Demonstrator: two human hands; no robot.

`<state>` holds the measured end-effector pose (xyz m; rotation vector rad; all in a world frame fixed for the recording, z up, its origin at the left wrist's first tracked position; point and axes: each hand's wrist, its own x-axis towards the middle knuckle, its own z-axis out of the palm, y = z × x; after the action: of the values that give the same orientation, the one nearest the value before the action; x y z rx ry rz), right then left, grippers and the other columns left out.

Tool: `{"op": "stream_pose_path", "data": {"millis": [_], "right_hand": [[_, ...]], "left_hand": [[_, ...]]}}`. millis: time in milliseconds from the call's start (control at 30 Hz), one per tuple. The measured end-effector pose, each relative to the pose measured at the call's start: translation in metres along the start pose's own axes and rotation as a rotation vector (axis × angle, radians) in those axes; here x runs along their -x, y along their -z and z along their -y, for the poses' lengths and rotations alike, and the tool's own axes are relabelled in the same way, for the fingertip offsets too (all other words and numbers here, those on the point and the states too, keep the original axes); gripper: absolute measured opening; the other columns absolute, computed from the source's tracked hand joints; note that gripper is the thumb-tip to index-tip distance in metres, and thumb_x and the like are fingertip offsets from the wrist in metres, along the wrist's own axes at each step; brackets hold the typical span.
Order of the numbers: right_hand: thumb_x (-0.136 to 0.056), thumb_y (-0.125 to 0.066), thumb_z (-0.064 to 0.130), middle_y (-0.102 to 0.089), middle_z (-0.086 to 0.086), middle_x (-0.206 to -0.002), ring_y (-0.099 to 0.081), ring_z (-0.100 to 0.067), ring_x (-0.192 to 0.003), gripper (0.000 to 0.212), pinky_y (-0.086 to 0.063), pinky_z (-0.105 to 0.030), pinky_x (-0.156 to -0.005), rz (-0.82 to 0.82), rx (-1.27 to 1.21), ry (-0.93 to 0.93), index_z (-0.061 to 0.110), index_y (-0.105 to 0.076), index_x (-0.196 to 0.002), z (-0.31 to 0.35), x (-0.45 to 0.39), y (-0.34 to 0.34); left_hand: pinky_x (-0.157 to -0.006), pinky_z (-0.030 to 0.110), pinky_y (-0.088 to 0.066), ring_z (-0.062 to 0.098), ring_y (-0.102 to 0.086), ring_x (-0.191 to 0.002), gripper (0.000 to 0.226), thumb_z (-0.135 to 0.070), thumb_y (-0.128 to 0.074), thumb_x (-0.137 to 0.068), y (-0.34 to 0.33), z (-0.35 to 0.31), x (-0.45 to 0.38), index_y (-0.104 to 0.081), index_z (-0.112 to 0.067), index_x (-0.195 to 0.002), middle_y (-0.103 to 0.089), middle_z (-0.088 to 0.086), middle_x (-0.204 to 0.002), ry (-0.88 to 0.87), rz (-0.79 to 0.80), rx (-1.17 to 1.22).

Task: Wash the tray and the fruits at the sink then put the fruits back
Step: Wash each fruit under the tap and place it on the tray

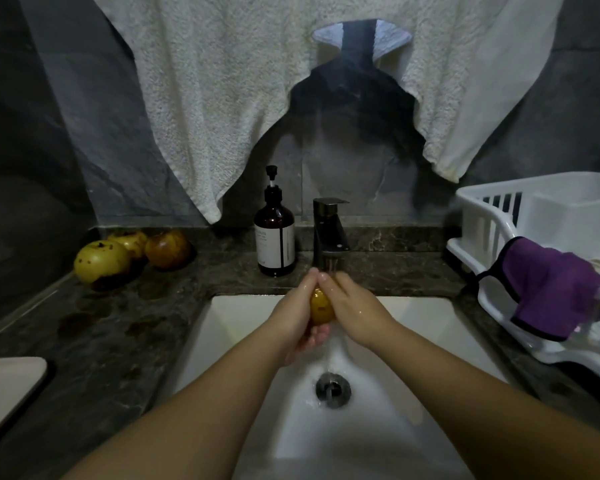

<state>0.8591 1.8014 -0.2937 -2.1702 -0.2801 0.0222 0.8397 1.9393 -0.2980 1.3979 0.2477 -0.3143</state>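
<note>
A yellow-brown fruit point(321, 305) sits between both my hands under the running faucet point(329, 233), above the white sink point(420, 317). My left hand point(297, 315) cups it from the left and below, fingers curled round it. My right hand point(355, 306) presses and wraps it from the right. Water streams down past the fruit to the drain point(333, 389). Three more spotted yellow fruits point(101, 259) lie on the dark counter at the back left. A pale tray corner point(4, 386) shows at the left edge.
A brown soap pump bottle point(275, 242) stands left of the faucet. A white dish rack point(541, 244) with a purple cloth point(555, 289) draped over it fills the right counter. Pale towels point(222, 81) hang above the sink.
</note>
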Motion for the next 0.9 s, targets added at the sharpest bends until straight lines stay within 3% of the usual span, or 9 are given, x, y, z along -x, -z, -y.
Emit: {"op": "stream_pose_path", "data": {"millis": [100,167,233,333,400,533,667,733,900], "right_hand": [[-0.095,-0.030,0.079,-0.067,-0.006,-0.109,-0.066,-0.025,-0.098,0.047,-0.055,-0.038,-0.075,0.125,-0.288,-0.210,0.045,-0.051,-0.119,0.006,0.002,0.007],[-0.092,-0.044,0.077,-0.072,-0.008,-0.107,-0.073,-0.025,-0.089,0.048,-0.059,-0.035,-0.067,0.182,-0.359,-0.284,0.040,-0.053,-0.121,0.002,0.004,0.011],[-0.093,-0.059,0.063,-0.072,-0.009,-0.109,-0.077,-0.023,-0.082,0.042,-0.062,-0.036,-0.069,0.174,-0.435,-0.287,0.034,-0.054,-0.123,-0.003,0.005,0.011],[-0.099,-0.062,0.044,-0.067,-0.015,-0.119,-0.075,-0.035,-0.096,0.033,-0.062,-0.050,-0.086,0.123,-0.638,-0.327,0.025,-0.053,-0.125,-0.005,0.005,0.015],[-0.101,-0.057,0.043,-0.067,-0.018,-0.119,-0.074,-0.038,-0.097,0.031,-0.063,-0.049,-0.081,0.132,-0.728,-0.354,0.024,-0.051,-0.125,-0.001,0.005,0.020],[-0.103,-0.041,0.059,-0.070,-0.007,-0.107,-0.072,-0.030,-0.092,0.037,-0.062,-0.045,-0.077,0.061,-0.303,-0.279,0.031,-0.053,-0.124,0.010,0.007,0.029],[-0.106,-0.041,0.045,-0.060,0.001,-0.128,-0.059,-0.018,-0.109,0.035,-0.054,-0.048,-0.096,-0.139,-0.084,-0.066,0.036,-0.051,-0.139,0.024,-0.002,0.048],[-0.105,-0.043,0.044,-0.053,-0.001,-0.139,-0.057,-0.019,-0.117,0.038,-0.051,-0.044,-0.100,-0.184,0.024,0.022,0.036,-0.050,-0.142,0.034,-0.008,0.063],[-0.102,-0.046,0.048,-0.029,0.007,-0.160,-0.048,-0.016,-0.129,0.045,-0.040,-0.033,-0.100,-0.165,0.262,0.289,0.038,-0.046,-0.146,0.062,-0.015,0.084]], "left_hand": [[-0.062,0.033,-0.058,0.018,-0.068,-0.089,0.071,-0.075,-0.072,-0.076,0.000,0.001,0.000,-0.050,-0.035,-0.130,-0.066,0.000,-0.112,-0.208,-0.145,-0.238],[-0.077,0.035,-0.062,0.013,-0.066,-0.097,0.086,-0.074,-0.077,-0.056,0.002,0.004,-0.001,-0.042,-0.042,-0.128,-0.061,-0.012,-0.110,-0.286,-0.175,-0.393],[-0.091,0.034,-0.058,0.008,-0.063,-0.104,0.105,-0.071,-0.081,-0.048,0.004,0.007,-0.006,-0.037,-0.039,-0.138,-0.057,-0.018,-0.113,-0.344,-0.162,-0.496],[-0.083,0.027,-0.056,0.007,-0.062,-0.107,0.117,-0.068,-0.088,-0.043,0.004,0.004,-0.007,-0.039,-0.035,-0.144,-0.058,-0.017,-0.119,-0.348,-0.077,-0.477],[-0.073,0.023,-0.053,0.009,-0.064,-0.105,0.109,-0.065,-0.090,-0.046,0.005,0.001,-0.004,-0.046,-0.035,-0.140,-0.060,-0.016,-0.119,-0.365,-0.046,-0.475],[-0.078,0.029,-0.053,0.016,-0.067,-0.106,0.080,-0.044,-0.095,-0.066,0.009,-0.004,0.001,-0.055,-0.033,-0.135,-0.066,-0.009,-0.119,-0.376,-0.087,-0.415],[-0.069,0.023,-0.053,0.016,-0.068,-0.104,0.070,-0.043,-0.093,-0.069,0.010,-0.013,0.006,-0.053,-0.040,-0.127,-0.064,-0.009,-0.119,-0.355,-0.066,-0.445],[-0.058,0.017,-0.051,0.016,-0.069,-0.102,0.071,-0.043,-0.094,-0.068,0.011,-0.016,0.009,-0.050,-0.043,-0.124,-0.064,-0.010,-0.120,-0.347,-0.051,-0.475],[-0.058,0.016,-0.052,0.019,-0.068,-0.107,0.092,-0.048,-0.097,-0.059,0.015,-0.017,0.012,-0.046,-0.040,-0.136,-0.060,-0.009,-0.125,-0.323,-0.025,-0.526]]}}
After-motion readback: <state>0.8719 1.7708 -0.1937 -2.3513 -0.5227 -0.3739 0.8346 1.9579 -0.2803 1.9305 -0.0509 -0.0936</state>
